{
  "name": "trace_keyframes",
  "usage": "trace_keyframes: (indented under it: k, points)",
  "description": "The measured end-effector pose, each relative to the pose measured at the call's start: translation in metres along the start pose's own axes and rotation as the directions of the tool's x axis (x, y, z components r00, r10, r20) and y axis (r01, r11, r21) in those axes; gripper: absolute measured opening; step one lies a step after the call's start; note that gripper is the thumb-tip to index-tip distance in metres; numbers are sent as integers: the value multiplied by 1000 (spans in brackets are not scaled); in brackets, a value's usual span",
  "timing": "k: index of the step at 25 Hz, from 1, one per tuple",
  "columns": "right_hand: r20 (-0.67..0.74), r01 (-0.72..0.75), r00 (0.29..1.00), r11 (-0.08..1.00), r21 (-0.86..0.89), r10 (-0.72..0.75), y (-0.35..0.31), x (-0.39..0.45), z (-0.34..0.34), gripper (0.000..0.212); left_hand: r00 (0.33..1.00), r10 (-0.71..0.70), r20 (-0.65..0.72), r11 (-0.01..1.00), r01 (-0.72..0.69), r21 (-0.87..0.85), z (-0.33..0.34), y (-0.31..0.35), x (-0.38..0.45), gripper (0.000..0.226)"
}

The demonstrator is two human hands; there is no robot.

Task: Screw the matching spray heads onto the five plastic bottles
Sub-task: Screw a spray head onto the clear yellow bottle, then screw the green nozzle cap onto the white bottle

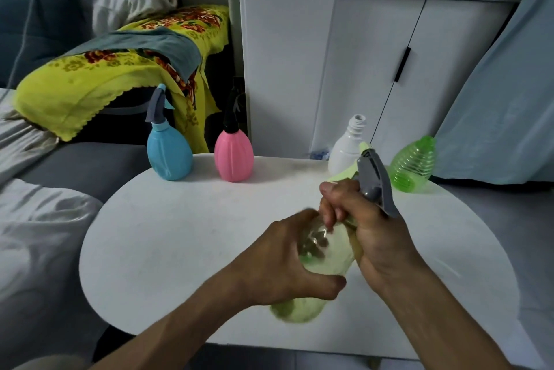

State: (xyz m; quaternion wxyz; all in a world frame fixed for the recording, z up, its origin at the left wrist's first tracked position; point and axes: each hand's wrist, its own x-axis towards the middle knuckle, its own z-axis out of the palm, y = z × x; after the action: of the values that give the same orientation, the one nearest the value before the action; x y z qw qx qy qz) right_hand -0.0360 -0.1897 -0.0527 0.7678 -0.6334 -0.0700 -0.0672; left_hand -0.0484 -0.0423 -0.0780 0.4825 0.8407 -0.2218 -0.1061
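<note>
Above the near middle of the round white bench, a pale yellow-green bottle is held tilted, base toward the camera and neck pointing away to the right; its outline is blurred. The left hand is wrapped around the bottle's body, fingers curled over the far side and thumb underneath. The right hand is closed around the neck, where a grey spray head with a light green nozzle sits; whether the collar is fully seated cannot be told, as it is hidden by the fingers. At the far edge of the bench, a blue bottle with a grey-blue spray head and a pink bottle with a black spray head are seen upright, side by side. Further right, a white bottle and a green ribbed bottle are seen with open necks, the white one partly hidden behind the grey spray head.
</note>
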Motion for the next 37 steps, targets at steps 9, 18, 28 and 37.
trace_keyframes:
  k: [9,18,28,37]
  points:
    - [92,-133,973,835,-533,214,-12,4,-21,81,908,98,-408,988,-38,151,-12,-15,10,78]
    - [-54,-122,987,503,-856,149,-22,5,-73,36,745,-134,-653,988,50,-145,-31,-64,153,78]
    - [210,200,961,71,-977,178,30,-7,-29,36,724,-107,-681,994,55,-97,-20,-105,180,78]
    - [213,241,948,-94,-966,235,79,-18,2,27,720,-271,-639,962,193,-190,-12,-82,146,94]
